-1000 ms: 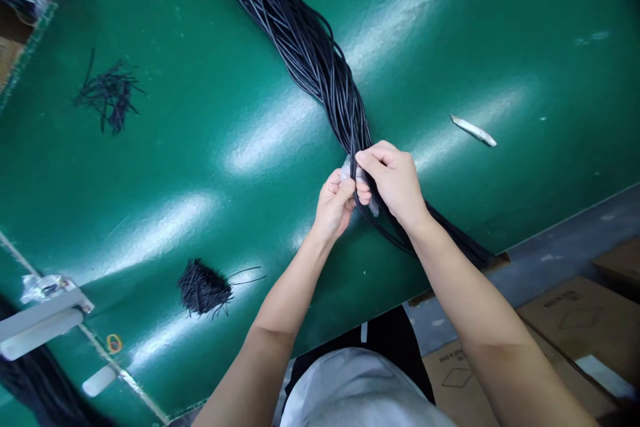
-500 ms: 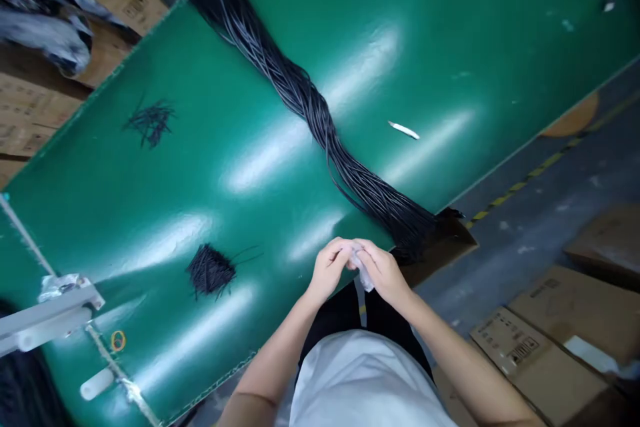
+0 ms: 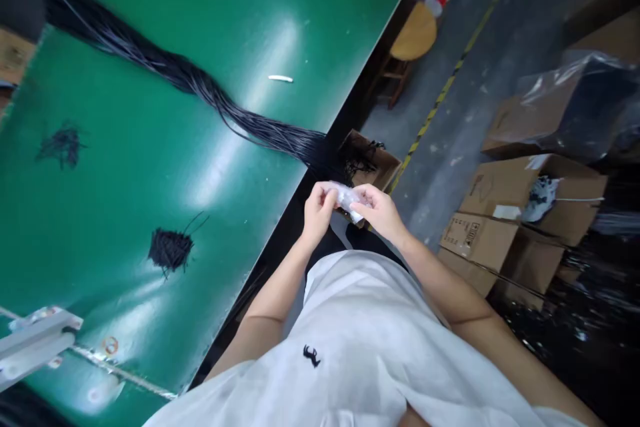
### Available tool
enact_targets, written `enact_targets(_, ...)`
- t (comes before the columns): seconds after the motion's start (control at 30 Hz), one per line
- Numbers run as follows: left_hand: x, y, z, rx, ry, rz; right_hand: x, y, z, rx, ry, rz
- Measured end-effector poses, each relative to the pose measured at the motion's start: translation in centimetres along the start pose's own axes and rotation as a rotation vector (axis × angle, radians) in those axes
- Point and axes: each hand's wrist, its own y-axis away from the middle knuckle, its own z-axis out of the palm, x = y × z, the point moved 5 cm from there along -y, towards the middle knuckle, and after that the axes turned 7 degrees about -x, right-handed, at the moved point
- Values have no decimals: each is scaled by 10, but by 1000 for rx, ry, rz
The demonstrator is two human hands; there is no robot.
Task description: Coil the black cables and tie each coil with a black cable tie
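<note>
My left hand (image 3: 317,209) and my right hand (image 3: 381,210) are held together in front of my chest, off the edge of the green table (image 3: 125,167). Both pinch a small crumpled piece of clear plastic wrap (image 3: 347,197) between thumbs and fingers. A long twisted bundle of black cables (image 3: 200,90) lies across the table, its near end hanging over the edge just beyond my hands.
Two small heaps of short black cable offcuts (image 3: 169,249) lie on the table, plus a white scrap (image 3: 280,79). An open cardboard box (image 3: 373,160) sits under the table edge. More cardboard boxes (image 3: 520,213) and a round stool (image 3: 417,32) stand on the floor at right.
My hands have come off the cable bundle with the plastic wrap and drawn back toward my body. My view has swung right toward the floor and boxes.
</note>
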Motion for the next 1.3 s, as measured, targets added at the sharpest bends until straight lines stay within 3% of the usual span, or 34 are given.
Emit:
enact_targets(0.1,22,23,38,-102,-404,251,9,29,-23,198,83,-39)
enact_targets(0.17,26,37,59,-183,-608,371,21,42,-27,200,-119,20)
enact_targets(0.23,24,44,70,-229,-726,407,33,49,-22,125,-407,94)
enact_targets(0.33,17,45,70,-327,-764,422,39,53,-13,51,-584,102)
enact_targets(0.43,11,41,61,-515,-678,408,45,49,-10,104,-456,99)
enact_targets(0.5,4,37,51,-607,-563,331,53,44,-6,161,-358,143)
enact_targets(0.6,-15,35,35,-635,-339,115,72,36,7,163,-294,238)
enact_targets(0.77,-56,47,18,-328,-125,-297,91,29,21,133,-194,322)
enact_targets(0.87,-71,57,19,-204,-117,-384,89,23,11,106,-89,299)
enact_targets(0.93,-77,53,16,-82,-132,-404,88,17,-6,102,-13,265)
enact_targets(1.03,-83,24,3,225,-177,-415,95,5,-47,73,96,223)
enact_targets(1.13,-88,-17,-7,553,-218,-449,115,-4,-101,-23,202,220)
enact_targets(1.23,-89,-54,-13,780,-252,-504,138,-6,-170,-108,319,283)
enact_targets(1.3,-89,-74,-16,869,-271,-541,151,-9,-224,-117,402,340)
